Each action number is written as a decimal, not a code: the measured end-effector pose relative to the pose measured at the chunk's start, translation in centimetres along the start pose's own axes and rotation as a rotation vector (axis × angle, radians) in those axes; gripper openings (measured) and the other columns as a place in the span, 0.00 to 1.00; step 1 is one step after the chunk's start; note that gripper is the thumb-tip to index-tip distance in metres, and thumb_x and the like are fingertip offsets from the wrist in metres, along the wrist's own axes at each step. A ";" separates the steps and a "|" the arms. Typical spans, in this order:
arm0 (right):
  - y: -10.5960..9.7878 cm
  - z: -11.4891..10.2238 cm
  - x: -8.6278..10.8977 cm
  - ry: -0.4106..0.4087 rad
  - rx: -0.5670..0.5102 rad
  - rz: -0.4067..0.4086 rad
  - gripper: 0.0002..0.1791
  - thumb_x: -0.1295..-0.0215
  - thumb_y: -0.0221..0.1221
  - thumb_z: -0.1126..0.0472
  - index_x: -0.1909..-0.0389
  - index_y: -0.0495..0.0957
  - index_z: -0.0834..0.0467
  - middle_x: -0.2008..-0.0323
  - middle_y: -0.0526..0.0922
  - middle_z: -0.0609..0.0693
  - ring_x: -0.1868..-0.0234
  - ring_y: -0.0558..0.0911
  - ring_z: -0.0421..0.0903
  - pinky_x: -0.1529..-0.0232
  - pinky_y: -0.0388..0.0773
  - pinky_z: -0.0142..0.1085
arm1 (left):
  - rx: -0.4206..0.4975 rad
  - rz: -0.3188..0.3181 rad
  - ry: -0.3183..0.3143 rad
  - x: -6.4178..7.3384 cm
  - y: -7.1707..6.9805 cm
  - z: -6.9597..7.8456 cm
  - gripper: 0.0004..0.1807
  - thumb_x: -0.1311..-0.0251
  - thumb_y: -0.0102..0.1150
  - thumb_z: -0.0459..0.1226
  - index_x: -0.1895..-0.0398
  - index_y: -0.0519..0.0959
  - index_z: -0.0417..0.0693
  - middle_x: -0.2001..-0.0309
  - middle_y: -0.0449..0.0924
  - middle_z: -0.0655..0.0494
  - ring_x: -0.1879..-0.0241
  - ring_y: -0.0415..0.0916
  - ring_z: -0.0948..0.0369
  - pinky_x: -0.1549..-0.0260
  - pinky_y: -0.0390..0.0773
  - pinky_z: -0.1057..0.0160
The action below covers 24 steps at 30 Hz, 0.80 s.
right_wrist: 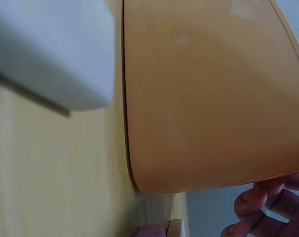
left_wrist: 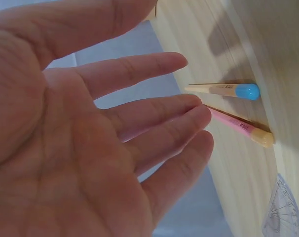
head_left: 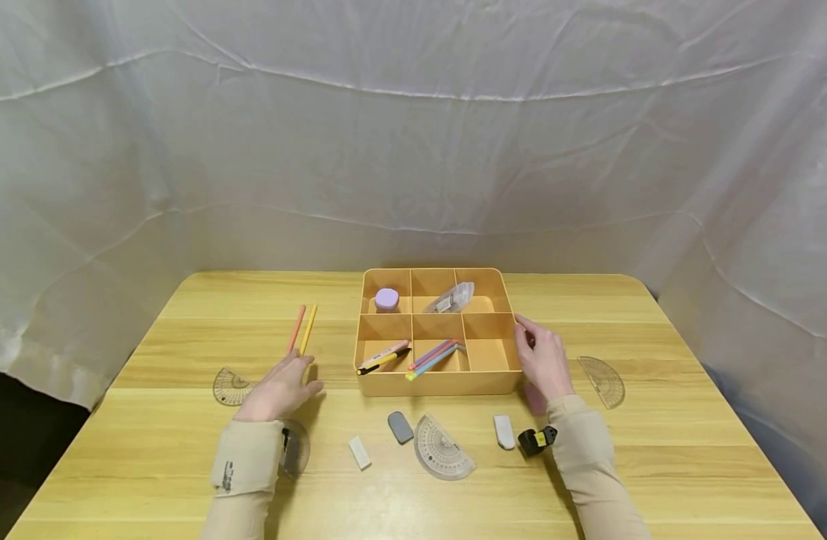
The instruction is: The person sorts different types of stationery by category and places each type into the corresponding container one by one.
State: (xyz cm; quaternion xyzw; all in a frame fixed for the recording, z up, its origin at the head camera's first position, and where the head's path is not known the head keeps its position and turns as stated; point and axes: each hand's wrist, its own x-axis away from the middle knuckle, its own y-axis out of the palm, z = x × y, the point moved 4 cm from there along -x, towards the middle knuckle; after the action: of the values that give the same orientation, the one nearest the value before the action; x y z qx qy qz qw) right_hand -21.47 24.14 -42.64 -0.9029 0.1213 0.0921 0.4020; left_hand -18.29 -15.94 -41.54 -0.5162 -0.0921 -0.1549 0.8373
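head: evenly lit | faint table (head_left: 413, 514) glare | right wrist: block (right_wrist: 56, 54) blurred

Wood-grain table (head_left: 656, 480) under 1 orange organizer (head_left: 440, 385), 2 pens (head_left: 308, 330), protractors (head_left: 443, 450) (clear) and erasers (head_left: 400, 427).

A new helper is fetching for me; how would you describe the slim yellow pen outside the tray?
Start at the orange plastic six-compartment tray, then look left to the person's bare left hand. Just beyond it on the wood-grain table lies the slim yellow pen, right of a slim coral-pink pen. Seen from the left wrist, its rounded end is blue; its neighbour's is yellowish.
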 end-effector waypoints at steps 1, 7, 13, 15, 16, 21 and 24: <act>0.0 0.0 0.0 0.001 0.001 -0.002 0.21 0.23 0.48 0.60 0.36 0.76 0.64 0.63 0.86 0.64 0.68 0.79 0.52 0.67 0.72 0.37 | -0.002 0.004 0.004 0.0 0.0 0.0 0.34 0.30 0.55 0.41 0.27 0.61 0.33 0.24 0.48 0.25 0.24 0.48 0.32 0.28 0.54 0.31; -0.1 -0.1 0.0 0.007 0.001 -0.014 0.21 0.23 0.48 0.59 0.36 0.76 0.64 0.64 0.86 0.64 0.70 0.78 0.51 0.69 0.71 0.36 | -0.023 0.026 0.022 -0.2 0.0 0.0 0.32 0.31 0.57 0.40 0.31 0.64 0.28 0.27 0.56 0.25 0.27 0.56 0.31 0.29 0.59 0.33; -0.2 -0.1 0.0 0.012 0.000 -0.013 0.21 0.23 0.48 0.59 0.36 0.76 0.64 0.62 0.86 0.65 0.69 0.78 0.51 0.69 0.72 0.36 | -0.046 0.041 0.052 -0.5 0.2 0.2 0.13 0.35 0.62 0.38 0.56 0.79 0.35 0.50 0.77 0.39 0.53 0.78 0.47 0.51 0.81 0.46; -0.2 -0.1 0.0 0.010 0.003 -0.008 0.21 0.23 0.49 0.59 0.36 0.76 0.64 0.60 0.87 0.65 0.68 0.79 0.52 0.67 0.73 0.36 | -0.046 0.038 0.053 -0.5 0.3 0.3 0.12 0.35 0.62 0.38 0.58 0.79 0.37 0.50 0.77 0.39 0.53 0.78 0.47 0.51 0.81 0.47; -0.2 -0.1 0.0 0.010 0.004 -0.008 0.21 0.23 0.48 0.59 0.36 0.76 0.64 0.59 0.87 0.65 0.67 0.80 0.52 0.67 0.73 0.37 | -0.051 0.039 0.053 -0.5 0.3 0.4 0.12 0.35 0.62 0.38 0.57 0.79 0.37 0.47 0.77 0.37 0.51 0.78 0.46 0.49 0.81 0.46; -0.1 -0.1 0.1 0.008 0.003 -0.015 0.21 0.23 0.48 0.60 0.36 0.75 0.65 0.59 0.87 0.66 0.68 0.80 0.53 0.67 0.73 0.37 | -0.069 0.052 0.051 -0.5 0.4 0.4 0.12 0.35 0.62 0.38 0.57 0.79 0.37 0.44 0.77 0.33 0.54 0.78 0.47 0.52 0.81 0.47; -0.1 -0.1 0.1 0.010 0.001 -0.021 0.22 0.23 0.48 0.59 0.36 0.75 0.65 0.61 0.86 0.65 0.69 0.79 0.51 0.69 0.72 0.35 | -0.080 0.059 0.052 -0.5 0.4 0.4 0.12 0.36 0.63 0.38 0.59 0.80 0.37 0.52 0.79 0.39 0.61 0.76 0.53 0.59 0.80 0.53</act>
State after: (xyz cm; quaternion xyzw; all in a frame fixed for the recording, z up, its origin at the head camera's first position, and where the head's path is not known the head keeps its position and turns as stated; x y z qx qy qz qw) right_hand -21.32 24.10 -42.53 -0.9044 0.1139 0.0836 0.4025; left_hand -18.64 -15.32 -41.85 -0.5475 -0.0488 -0.1469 0.8223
